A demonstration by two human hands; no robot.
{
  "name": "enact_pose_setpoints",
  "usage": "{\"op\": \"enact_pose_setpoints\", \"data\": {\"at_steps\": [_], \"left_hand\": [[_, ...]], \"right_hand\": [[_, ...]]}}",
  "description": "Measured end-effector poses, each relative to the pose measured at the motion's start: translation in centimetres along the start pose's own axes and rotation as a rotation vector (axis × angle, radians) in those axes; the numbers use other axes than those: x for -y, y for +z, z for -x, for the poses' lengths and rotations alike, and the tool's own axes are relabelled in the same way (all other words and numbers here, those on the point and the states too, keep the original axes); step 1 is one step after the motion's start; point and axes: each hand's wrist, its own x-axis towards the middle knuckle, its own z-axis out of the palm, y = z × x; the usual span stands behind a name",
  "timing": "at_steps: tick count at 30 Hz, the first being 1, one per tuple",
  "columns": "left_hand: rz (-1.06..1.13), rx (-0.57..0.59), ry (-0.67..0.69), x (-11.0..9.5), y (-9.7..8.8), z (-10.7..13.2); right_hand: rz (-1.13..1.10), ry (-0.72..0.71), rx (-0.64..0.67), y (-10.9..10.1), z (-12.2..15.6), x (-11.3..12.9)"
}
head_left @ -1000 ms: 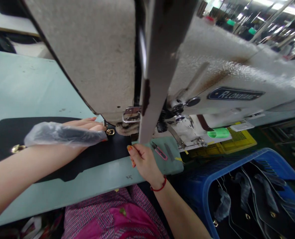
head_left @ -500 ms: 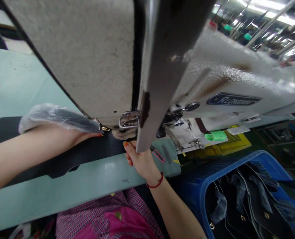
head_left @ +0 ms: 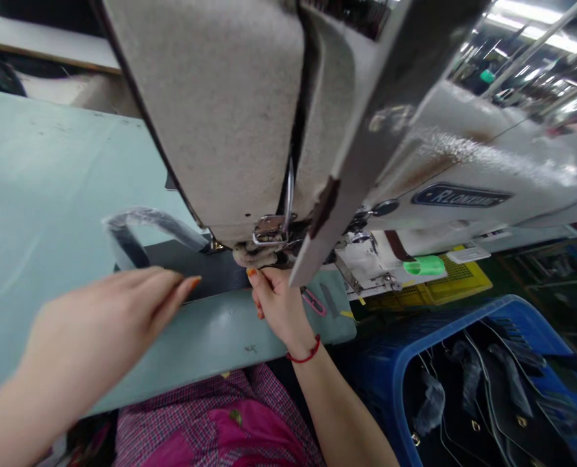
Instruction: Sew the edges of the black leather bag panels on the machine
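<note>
A black leather bag piece [head_left: 211, 272] lies on the pale green table [head_left: 50, 168] under the sewing machine head [head_left: 249, 117]. Its plastic-wrapped black handle [head_left: 142, 227] arches up just left of the machine. My left hand [head_left: 108, 318] lies flat over the near edge of the black piece, fingers stretched toward the needle area. My right hand [head_left: 273, 301] pinches the black piece right below the presser foot [head_left: 269, 230], fingers closed on it. A red cord circles that wrist.
Pink thread snips [head_left: 312, 301] lie on the table just right of my right hand. A blue crate [head_left: 400, 344] of black bag parts stands at lower right. A yellow tray [head_left: 463, 279] with a green cylinder [head_left: 424, 264] sits beyond the machine.
The black piece has slid right under the machine, so less shows at left. My left hand drew back toward me and lies flat. The wrapped handle now stands free.
</note>
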Motion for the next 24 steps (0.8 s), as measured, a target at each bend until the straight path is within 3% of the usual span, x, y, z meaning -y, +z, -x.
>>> {"op": "enact_pose_setpoints", "data": {"at_steps": [2,3,5,7,10,13,17,21,24], "left_hand": [[0.396,0.116,0.139,-1.9,2.5,1.8],[0.624,0.220,0.082,-2.8,3.9,2.7],[1.050,0.264,-0.198,-4.4,6.5,3.8],[1.439,0.211,-0.464,-5.5,8.4,3.5],[1.800,0.077,-0.635,-6.1,9.4,1.2],[1.842,0.015,-0.699,-6.0,9.2,-0.7],[1.689,0.032,-0.763,-5.5,9.2,-1.3],[1.599,0.102,-0.795,-4.8,9.3,-1.5],[1.653,0.200,-0.787,-4.5,9.0,-1.8]], "right_hand": [[-0.005,-0.004,-0.005,0.0,0.1,0.1],[-0.002,-0.011,-0.006,0.0,0.1,0.2],[0.017,-0.031,-0.013,-0.1,0.1,0.3],[0.052,-0.052,-0.028,-0.1,0.2,0.4],[0.114,-0.075,-0.045,-0.1,0.1,0.4],[0.159,-0.089,-0.062,-0.1,0.1,0.3],[0.147,-0.092,-0.078,0.0,0.2,0.3],[-0.101,0.006,-0.024,0.2,0.6,-0.2],[-0.321,0.079,0.005,0.6,0.9,-0.7]]}}
